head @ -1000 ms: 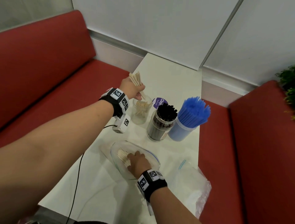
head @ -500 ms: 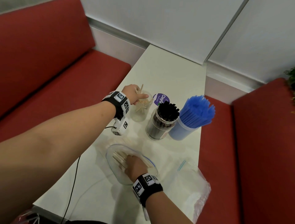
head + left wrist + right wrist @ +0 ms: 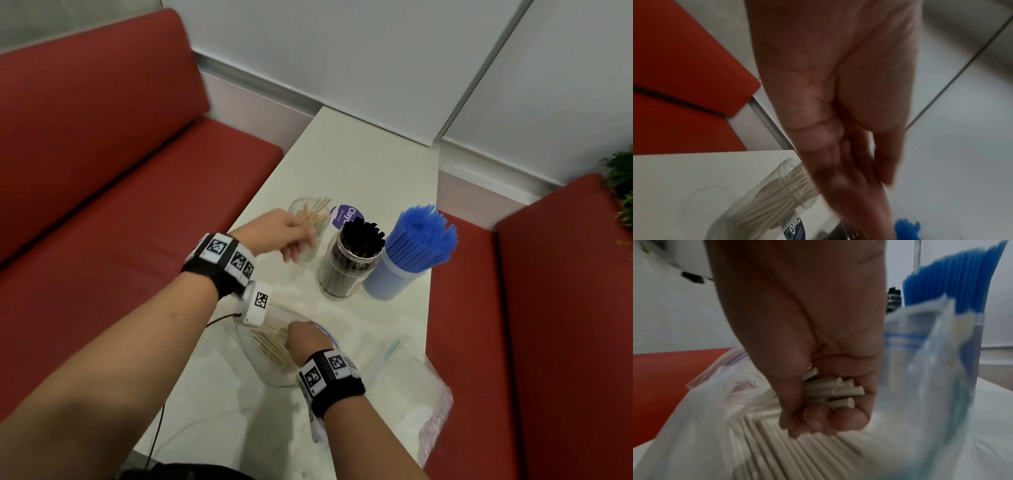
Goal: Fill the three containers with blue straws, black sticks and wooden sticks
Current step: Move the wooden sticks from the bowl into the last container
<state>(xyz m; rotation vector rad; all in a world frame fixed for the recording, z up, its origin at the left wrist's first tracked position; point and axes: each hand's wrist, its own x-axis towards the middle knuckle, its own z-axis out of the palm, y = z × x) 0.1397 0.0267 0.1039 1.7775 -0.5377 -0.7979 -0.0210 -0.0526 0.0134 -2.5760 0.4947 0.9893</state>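
Three containers stand in a row on the white table (image 3: 359, 164). A clear jar (image 3: 310, 222) holds wooden sticks (image 3: 777, 196), a second clear jar (image 3: 346, 270) is packed with black sticks (image 3: 363, 234), and a tub (image 3: 390, 277) is full of blue straws (image 3: 423, 236). My left hand (image 3: 297, 244) hovers just in front of the wooden-stick jar, fingers loose (image 3: 869, 183) and holding nothing. My right hand (image 3: 303, 337) is inside a clear zip bag (image 3: 263, 363) near me. In the right wrist view it grips a bundle of wooden sticks (image 3: 836, 392), with more sticks lying under it.
A purple round lid (image 3: 346, 216) lies behind the jars. An empty crumpled plastic bag (image 3: 421, 387) lies at the table's right front corner. Red bench seats (image 3: 171, 212) flank the table on both sides, and a black cable (image 3: 156, 435) hangs off the near left edge.
My left hand lowered its wooden sticks into the clear jar, let them go and drew back toward me. My right hand stayed in the zip bag, curled round a bundle.
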